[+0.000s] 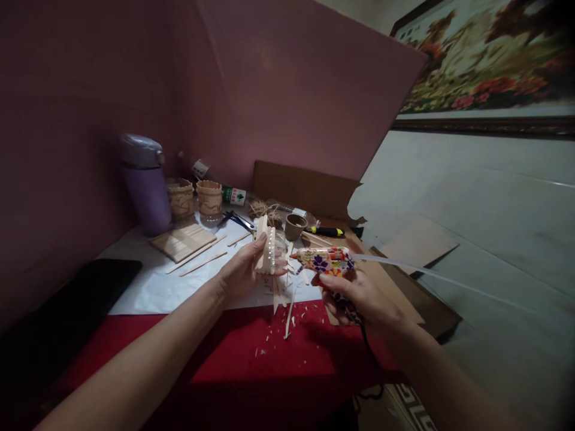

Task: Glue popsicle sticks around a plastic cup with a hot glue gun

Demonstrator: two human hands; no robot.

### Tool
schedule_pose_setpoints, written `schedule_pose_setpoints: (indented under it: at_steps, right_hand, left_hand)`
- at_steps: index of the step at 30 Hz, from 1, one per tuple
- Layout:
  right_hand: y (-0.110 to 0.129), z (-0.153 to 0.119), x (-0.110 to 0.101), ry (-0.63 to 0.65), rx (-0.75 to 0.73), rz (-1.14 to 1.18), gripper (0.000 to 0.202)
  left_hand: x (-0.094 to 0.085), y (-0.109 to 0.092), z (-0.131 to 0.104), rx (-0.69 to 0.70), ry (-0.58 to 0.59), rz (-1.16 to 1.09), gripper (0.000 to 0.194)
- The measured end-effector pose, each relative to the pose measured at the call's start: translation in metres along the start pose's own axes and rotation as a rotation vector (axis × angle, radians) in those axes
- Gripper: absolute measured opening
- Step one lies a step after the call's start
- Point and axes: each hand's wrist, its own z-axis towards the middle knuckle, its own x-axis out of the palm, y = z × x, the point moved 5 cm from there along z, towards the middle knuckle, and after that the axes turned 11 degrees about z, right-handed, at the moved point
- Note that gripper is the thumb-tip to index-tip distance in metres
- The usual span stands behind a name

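My left hand (245, 263) is wrapped round a small clear plastic cup (271, 251) partly covered with wooden craft sticks (261, 230). In my right hand (354, 292) is a flower-patterned hot glue gun (326, 261), gripped by its handle. Its nozzle points left at the cup, a short gap away. A long translucent glue stick (395, 262) juts from the gun's rear, and a dark cord hangs below. Under the hands lie loose stick pieces (291, 314) and small wood chips, on white paper and red cloth.
A purple tumbler (146, 185) stands at the left, beside two stick-covered cups (209, 200). Nearer lie a bundle of craft sticks (183, 240) and scissors (240, 220). Behind my hands are twine (265, 211), a small brown pot (295, 227) and a yellow-black cutter (327, 231). Cardboard (381, 287) lies right.
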Motion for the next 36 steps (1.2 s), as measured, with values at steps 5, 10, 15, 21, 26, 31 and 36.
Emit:
schedule_pose_setpoints:
  at_steps: [5,10,15,21,26,31,36]
  right_hand:
    - [-0.002,0.003,0.013,0.041,-0.065,-0.146,0.048]
    - [0.000,0.003,0.022,0.066,-0.108,-0.232,0.051]
    - [0.001,0.000,0.031,0.092,-0.180,-0.275,0.046]
    - [0.004,-0.001,0.035,0.084,-0.232,-0.344,0.036]
    - [0.010,-0.002,0.037,0.097,-0.243,-0.353,0.033]
    - [0.010,-0.003,0.037,0.118,-0.211,-0.354,0.035]
    - [0.010,-0.003,0.040,0.111,-0.194,-0.360,0.035]
  left_hand:
    - [0.004,0.005,0.001,-0.063,0.079,-0.034,0.031]
    - [0.010,0.006,0.000,-0.059,0.187,-0.034,0.034]
    - [0.012,0.006,0.000,-0.082,0.187,-0.047,0.033]
    - [0.016,0.007,-0.003,-0.097,0.221,-0.065,0.033]
    - [0.014,0.008,-0.002,-0.075,0.196,-0.052,0.031]
    - [0.010,0.010,0.002,-0.064,0.187,-0.048,0.030]
    - [0.008,0.011,0.002,-0.067,0.144,-0.026,0.029]
